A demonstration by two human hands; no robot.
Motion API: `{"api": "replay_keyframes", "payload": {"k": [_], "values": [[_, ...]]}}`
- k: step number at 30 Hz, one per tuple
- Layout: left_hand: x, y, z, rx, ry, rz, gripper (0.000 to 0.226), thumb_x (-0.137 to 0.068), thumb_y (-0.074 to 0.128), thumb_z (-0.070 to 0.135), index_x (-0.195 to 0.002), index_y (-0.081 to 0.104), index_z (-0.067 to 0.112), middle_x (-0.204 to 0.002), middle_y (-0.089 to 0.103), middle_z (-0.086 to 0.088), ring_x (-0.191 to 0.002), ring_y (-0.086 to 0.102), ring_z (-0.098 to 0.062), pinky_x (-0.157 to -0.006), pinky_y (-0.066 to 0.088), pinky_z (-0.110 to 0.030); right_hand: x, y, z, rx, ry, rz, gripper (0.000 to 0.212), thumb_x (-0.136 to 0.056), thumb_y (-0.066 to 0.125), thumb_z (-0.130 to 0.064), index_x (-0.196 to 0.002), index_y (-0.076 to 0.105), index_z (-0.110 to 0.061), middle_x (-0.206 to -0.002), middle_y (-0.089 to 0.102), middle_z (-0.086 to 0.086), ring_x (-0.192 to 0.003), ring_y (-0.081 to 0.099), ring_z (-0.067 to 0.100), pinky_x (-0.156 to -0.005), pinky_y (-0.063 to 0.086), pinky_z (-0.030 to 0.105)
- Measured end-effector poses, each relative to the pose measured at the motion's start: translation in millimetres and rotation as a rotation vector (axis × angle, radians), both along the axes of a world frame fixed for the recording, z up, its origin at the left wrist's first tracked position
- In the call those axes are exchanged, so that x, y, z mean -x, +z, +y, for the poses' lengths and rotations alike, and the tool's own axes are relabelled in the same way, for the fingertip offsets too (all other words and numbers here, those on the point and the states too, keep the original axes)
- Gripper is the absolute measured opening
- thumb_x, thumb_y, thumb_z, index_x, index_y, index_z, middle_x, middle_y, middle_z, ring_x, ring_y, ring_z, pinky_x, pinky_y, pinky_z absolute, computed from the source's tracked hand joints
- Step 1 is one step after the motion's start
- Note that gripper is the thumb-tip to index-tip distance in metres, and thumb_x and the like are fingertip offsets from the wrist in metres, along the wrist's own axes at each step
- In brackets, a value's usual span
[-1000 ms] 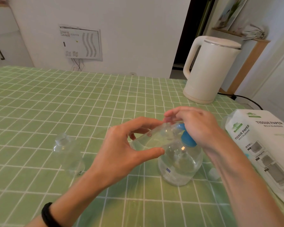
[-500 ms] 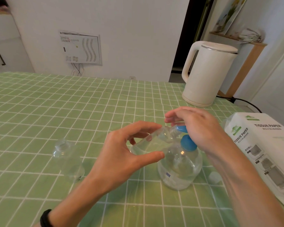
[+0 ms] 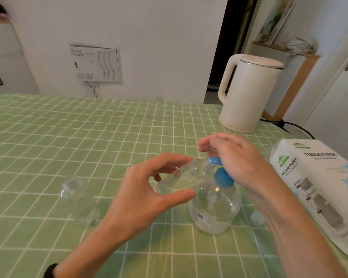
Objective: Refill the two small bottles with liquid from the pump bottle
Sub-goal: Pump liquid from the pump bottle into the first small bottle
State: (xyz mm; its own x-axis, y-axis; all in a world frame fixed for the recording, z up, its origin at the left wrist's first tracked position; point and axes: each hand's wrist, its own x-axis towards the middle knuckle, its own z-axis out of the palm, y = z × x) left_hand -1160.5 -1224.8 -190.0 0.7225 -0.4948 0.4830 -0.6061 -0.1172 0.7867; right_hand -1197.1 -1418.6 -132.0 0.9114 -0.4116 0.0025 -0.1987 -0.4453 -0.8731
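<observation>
While the small bottle lies tilted with its open neck against the blue spout of the pump bottle, the left grip pinches its clear body between thumb below and fingers above. Some clear liquid seems to sit in its lower side; how full it is cannot be read. The pump bottle stands directly under the right grip, which is draped over the blue pump head with fingers bent across the top. The thumb is hidden, so whether this grip clasps the head or only presses on it, I cannot tell.

By my reading, the step in hand is filling the first of the two bottles, so the job looks roughly at its midpoint or earlier. The next move calls for firm, straight-down strokes from the right grip while the left grip holds the neck snug on the spout, or liquid will run onto the worktop.

Well out to the left of the left grip stands the second small bottle, upright, apparently capped. A small white cap lies on the cloth just below the right forearm. To the right of the right grip sits a pack of tissue paper, and beyond that grip a white kettle.
</observation>
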Motion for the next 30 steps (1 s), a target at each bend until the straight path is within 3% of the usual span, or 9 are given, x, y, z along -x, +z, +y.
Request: {"api": "replay_keyframes", "payload": {"k": [6, 11, 16, 21, 27, 30], "values": [[-2.7, -1.9, -0.6, -0.005, -0.008, 0.008, 0.051, -0.070, 0.084, 0.045, -0.119, 0.071, 0.044, -0.110, 0.076, 0.026, -0.104, 0.073, -0.008, -0.080, 0.051, -0.019, -2.1, -1.7, 1.0, -0.078, -0.008, 0.009, 0.037, -0.098, 0.049, -0.013, -0.085, 0.082, -0.026, -0.091, 0.081, -0.014, -0.094, 0.072, 0.002, -0.086, 0.050, 0.025], [0.1, -1.4, -1.4, -0.003, -0.010, 0.006, 0.051, -0.068, 0.083, 0.045, -0.117, 0.071, 0.046, -0.108, 0.076, 0.028, -0.102, 0.072, -0.002, -0.079, 0.049, -0.013, -1.1, -4.5, 3.7, -0.077, 0.026, 0.061, 0.037, -0.097, 0.048, -0.010, -0.088, 0.081, -0.024, -0.086, 0.080, -0.017, -0.085, 0.070, -0.007, -0.075, 0.042, 0.017], [0.7, -0.7, -1.4, 0.013, -0.014, 0.018, 0.050, -0.069, 0.084, 0.042, -0.117, 0.072, 0.044, -0.109, 0.077, 0.025, -0.103, 0.073, -0.007, -0.078, 0.049, -0.014, 1.1, -1.5, 3.3, -0.065, -0.001, -0.015, 0.037, -0.102, 0.046, -0.016, -0.089, 0.079, -0.026, -0.094, 0.080, -0.012, -0.097, 0.071, 0.002, -0.081, 0.048, 0.021], [1.1, 1.4, -1.3, 0.019, -0.016, 0.029, 0.049, -0.069, 0.084, 0.042, -0.117, 0.072, 0.044, -0.110, 0.077, 0.024, -0.103, 0.073, -0.009, -0.079, 0.049, -0.015, -0.2, -0.8, 4.1, -0.083, 0.006, -0.024, 0.038, -0.100, 0.048, -0.016, -0.085, 0.081, -0.025, -0.089, 0.081, -0.015, -0.088, 0.073, -0.002, -0.081, 0.049, 0.021], [0.3, -1.0, -1.8, -0.005, 0.004, 0.035, 0.052, -0.068, 0.090, 0.032, -0.116, 0.073, 0.041, -0.105, 0.077, 0.025, -0.100, 0.073, -0.005, -0.078, 0.048, -0.014, -0.6, -4.9, 5.9, -0.073, 0.031, 0.043, 0.042, -0.097, 0.044, -0.009, -0.085, 0.082, -0.023, -0.089, 0.081, -0.014, -0.094, 0.072, -0.001, -0.082, 0.048, 0.021], [2.7, -0.4, -2.3, 0.003, -0.002, 0.036, 0.051, -0.068, 0.087, 0.039, -0.117, 0.072, 0.040, -0.108, 0.077, 0.024, -0.102, 0.074, -0.007, -0.079, 0.049, -0.013, -0.3, -4.4, 5.1, -0.068, 0.007, 0.010, 0.040, -0.099, 0.045, -0.013, -0.086, 0.081, -0.023, -0.091, 0.081, -0.011, -0.094, 0.071, 0.000, -0.081, 0.048, 0.021]]}}
